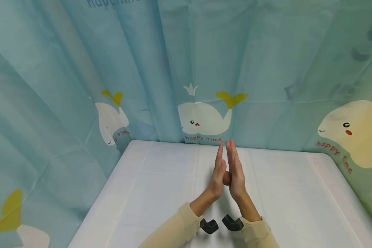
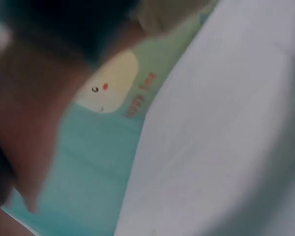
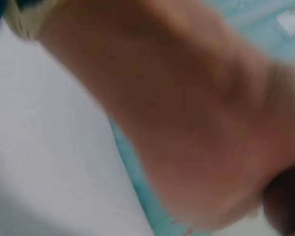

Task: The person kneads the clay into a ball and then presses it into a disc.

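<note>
In the head view a small round brown thing (image 1: 226,178) sits between the two palms, above the white table; its exact kind cannot be told. The left hand (image 1: 217,176) presses against it from the left, fingers straight and pointing away. From the right, the right hand (image 1: 237,175) presses on it with straight fingers too. The fingertips of the two hands stand close together. The right wrist view shows the thing as a dark rounded shape (image 3: 286,201) at the lower right, partly covered by a palm. Both wrist views are blurred.
A white-covered table (image 1: 161,179) lies below the hands. Blue-green curtains (image 1: 266,69) with printed whales hang behind it and at both sides. Black devices (image 1: 209,226) are worn at both wrists, by the beige sleeves (image 1: 176,227).
</note>
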### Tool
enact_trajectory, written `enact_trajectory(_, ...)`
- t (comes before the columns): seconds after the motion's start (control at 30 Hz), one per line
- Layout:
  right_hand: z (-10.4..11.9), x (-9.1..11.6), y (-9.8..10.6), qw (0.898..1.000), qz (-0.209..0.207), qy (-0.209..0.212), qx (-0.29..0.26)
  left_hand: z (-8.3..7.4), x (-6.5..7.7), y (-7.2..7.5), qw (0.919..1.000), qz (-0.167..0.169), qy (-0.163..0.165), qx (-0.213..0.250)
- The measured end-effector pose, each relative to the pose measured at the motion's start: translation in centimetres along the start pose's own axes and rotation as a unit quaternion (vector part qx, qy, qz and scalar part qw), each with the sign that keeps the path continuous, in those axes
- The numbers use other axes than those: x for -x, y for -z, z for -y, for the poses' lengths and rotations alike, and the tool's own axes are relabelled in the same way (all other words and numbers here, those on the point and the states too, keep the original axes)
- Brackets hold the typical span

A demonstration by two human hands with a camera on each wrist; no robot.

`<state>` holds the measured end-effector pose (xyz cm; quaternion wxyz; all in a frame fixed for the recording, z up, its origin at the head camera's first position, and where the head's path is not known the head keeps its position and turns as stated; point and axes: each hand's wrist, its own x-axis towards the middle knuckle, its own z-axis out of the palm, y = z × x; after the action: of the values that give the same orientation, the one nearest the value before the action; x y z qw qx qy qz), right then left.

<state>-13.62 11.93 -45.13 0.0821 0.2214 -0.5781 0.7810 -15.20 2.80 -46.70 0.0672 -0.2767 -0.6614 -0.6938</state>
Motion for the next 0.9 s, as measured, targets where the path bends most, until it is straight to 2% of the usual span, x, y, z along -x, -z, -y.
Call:
enact_trajectory(0.13,-1.2,-0.4,0.6,1.0,0.004,-0.023,-0.016,-0.9,0.2,-0.1,0.9983,-0.001,-0.027,-0.052)
enact_trajectory(0.27,-2.2,0.4,0.4,0.999,0.022,-0.03,-0.037,-1.7,-0.2,0.3,0.9924,0.003,-0.061,-0.107)
enact_trajectory(0.33,-2.2,0.9,0.0,0.998,0.033,-0.025,-0.047,-1.8,-0.7,0.6,0.992,0.002,-0.056,-0.113)
enact_trajectory(0.43,-1.8,1.3,-0.4,0.998,0.041,-0.011,-0.04,-1.1,-1.3,1.2,0.996,-0.007,-0.023,-0.087)
enact_trajectory(0.53,-1.0,1.4,-0.5,0.999,0.038,-0.004,-0.006,-0.1,-1.2,1.3,0.9987,-0.005,0.005,-0.051)
enact_trajectory(0.63,-0.4,1.0,-0.1,0.999,0.023,-0.005,0.026,0.6,-0.3,0.8,0.9994,0.009,0.023,-0.025)
enact_trajectory(0.73,-0.1,0.2,0.8,0.999,0.003,-0.008,0.042,0.5,0.8,-0.1,0.9992,0.022,0.033,-0.002)
enact_trajectory(0.9,-0.6,-1.0,2.8,0.999,0.002,-0.036,0.034,-0.1,2.5,-1.3,0.9985,0.037,0.039,-0.007)
